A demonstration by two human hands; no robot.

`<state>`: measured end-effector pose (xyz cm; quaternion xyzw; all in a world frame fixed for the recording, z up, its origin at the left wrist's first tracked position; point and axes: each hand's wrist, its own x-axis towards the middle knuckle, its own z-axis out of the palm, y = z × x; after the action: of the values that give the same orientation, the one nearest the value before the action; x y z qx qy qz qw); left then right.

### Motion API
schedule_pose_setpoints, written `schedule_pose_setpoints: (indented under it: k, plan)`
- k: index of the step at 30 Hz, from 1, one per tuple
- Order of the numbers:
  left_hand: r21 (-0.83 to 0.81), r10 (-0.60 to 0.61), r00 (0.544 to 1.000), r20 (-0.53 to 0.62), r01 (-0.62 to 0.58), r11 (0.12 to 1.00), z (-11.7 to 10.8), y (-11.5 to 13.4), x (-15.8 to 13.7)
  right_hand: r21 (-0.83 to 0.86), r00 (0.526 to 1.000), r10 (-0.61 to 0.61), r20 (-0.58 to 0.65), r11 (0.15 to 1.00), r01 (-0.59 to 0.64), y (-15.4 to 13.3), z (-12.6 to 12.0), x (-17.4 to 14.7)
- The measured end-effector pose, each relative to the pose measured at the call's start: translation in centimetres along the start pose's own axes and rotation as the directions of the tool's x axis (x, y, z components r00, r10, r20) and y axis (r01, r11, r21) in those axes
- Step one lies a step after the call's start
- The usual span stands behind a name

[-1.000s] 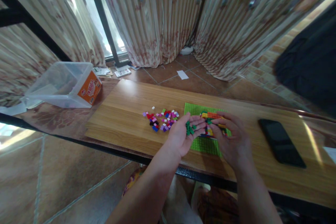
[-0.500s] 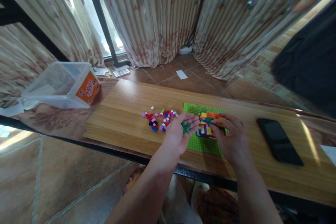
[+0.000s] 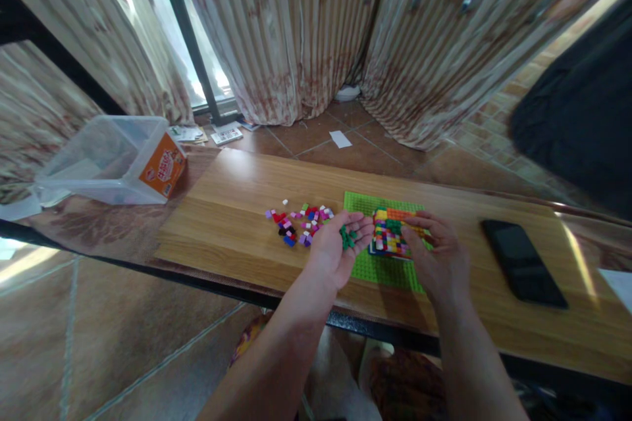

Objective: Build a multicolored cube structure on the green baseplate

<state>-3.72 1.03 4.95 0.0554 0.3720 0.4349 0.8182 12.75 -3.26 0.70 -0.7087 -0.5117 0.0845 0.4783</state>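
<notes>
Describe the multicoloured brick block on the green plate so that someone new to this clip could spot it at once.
Start at the long wooden board; right of its middle lies a bright green baseplate. On it stands the multicoloured brick block, with the right hand at its right side. Unlike the loose bricks scattered to the left, its pieces are stacked into one compact block.
</notes>
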Motion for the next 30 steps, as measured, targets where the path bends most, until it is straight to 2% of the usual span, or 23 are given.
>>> schedule_pose_setpoints:
  k: [9, 15, 21, 23, 26, 28, 30]
  plan:
    - [0.0, -0.005, 1.0, -0.008, 0.005, 1.0, 0.0, 0.0, 0.0, -0.074, 0.989, 0.058, -0.134, 0.995, -0.068, -1.0, 1.3, 0.1]
    - [-0.006, -0.002, 1.0, -0.01, 0.002, 1.0, 0.0, 0.1, 0.0, -0.052, 0.987, 0.052, -0.153, 0.997, -0.06, -1.0, 1.5, 0.2]
    - [-0.003, -0.034, 0.999, 0.04, 0.034, 0.999, 0.0, 0.1, -0.2, -0.065, 0.986, 0.041, -0.161, 0.997, -0.052, -0.7, 1.6, 0.3]
    - [-0.005, -0.041, 0.997, 0.058, 0.042, 0.999, 0.0, 0.2, -0.2, -0.089, 0.987, 0.001, -0.16, 0.996, -0.015, -0.8, 1.5, 0.1]
    - [-0.003, -0.05, 0.995, 0.084, 0.051, 0.999, 0.0, 0.2, -0.2, -0.138, 0.976, -0.149, -0.159, 0.982, 0.128, -1.6, 1.2, -0.6]
    - [-0.004, -0.059, 0.993, 0.104, 0.06, 0.998, 0.0, 0.2, -0.3, -0.155, 0.955, -0.281, -0.092, 0.952, 0.265, -2.5, 1.1, -1.1]
    - [-0.003, -0.06, 0.992, 0.115, 0.061, 0.998, 0.0, 0.2, -0.3, -0.151, 0.923, -0.385, 0.029, 0.911, 0.385, -3.3, 1.1, -1.4]
